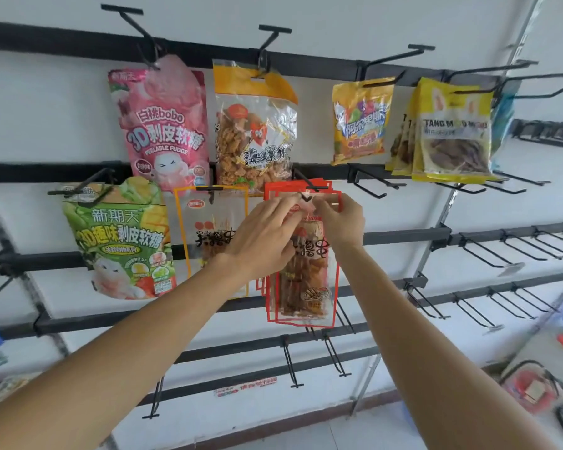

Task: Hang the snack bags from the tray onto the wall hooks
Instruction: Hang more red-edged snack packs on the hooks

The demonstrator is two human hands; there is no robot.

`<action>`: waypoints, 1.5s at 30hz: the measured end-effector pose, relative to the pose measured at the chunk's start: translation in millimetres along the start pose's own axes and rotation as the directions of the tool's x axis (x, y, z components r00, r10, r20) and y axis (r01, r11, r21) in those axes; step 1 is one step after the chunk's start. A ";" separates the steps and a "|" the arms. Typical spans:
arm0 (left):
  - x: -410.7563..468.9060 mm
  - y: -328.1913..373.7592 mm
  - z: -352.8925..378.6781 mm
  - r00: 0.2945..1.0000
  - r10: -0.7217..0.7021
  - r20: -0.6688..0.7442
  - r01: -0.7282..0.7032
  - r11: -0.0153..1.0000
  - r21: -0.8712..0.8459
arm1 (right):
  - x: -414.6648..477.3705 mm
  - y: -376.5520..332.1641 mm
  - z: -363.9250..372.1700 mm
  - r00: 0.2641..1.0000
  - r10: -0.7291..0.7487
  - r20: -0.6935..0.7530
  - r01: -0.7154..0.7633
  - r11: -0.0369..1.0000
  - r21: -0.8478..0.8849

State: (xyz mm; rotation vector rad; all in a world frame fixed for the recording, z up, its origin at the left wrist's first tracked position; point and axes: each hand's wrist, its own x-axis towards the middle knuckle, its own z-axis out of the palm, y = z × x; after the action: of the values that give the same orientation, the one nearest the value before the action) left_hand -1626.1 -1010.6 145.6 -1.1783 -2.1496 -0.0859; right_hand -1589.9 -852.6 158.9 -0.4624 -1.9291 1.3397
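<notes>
A red-edged clear snack bag (306, 287) hangs in front of other red bags at a black hook (309, 189) on the second rail. My left hand (264, 235) lies over the bag's upper left, fingertips pinching its top edge by the hook tip. My right hand (338, 216) pinches the top right corner. An orange-edged bag (205, 228) hangs on the hook to the left. No tray is in view.
Pink (163, 125), orange-topped (254, 131), yellow (359, 120) and stacked yellow (452, 131) bags hang on the top rail; a green bag (121, 241) hangs lower left. Bare hooks (488, 251) line the right and lower rails. A basket (530, 384) sits on the floor at the right.
</notes>
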 end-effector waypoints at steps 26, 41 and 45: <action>-91.6 38.4 -11.1 0.889 -0.349 0.296 0.339 0.937 0.086 | -103.8 46.7 -25.3 0.791 -0.078 0.606 0.435 0.769 -0.468; -319.2 48.5 -111.0 0.436 -0.659 0.613 0.618 0.714 0.328 | -280.2 40.6 60.7 0.285 0.097 0.954 0.691 0.669 -0.275; -360.2 47.2 -125.9 0.289 -0.694 0.659 0.672 0.637 0.377 | -318.8 33.1 89.1 0.205 0.100 0.974 0.717 0.662 -0.219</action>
State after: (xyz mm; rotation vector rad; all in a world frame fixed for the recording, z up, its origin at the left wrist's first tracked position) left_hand -1392.6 -1288.8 19.3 -0.0703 -3.3032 0.0981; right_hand -1446.0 -1104.9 -3.2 0.7665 -3.2973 0.4396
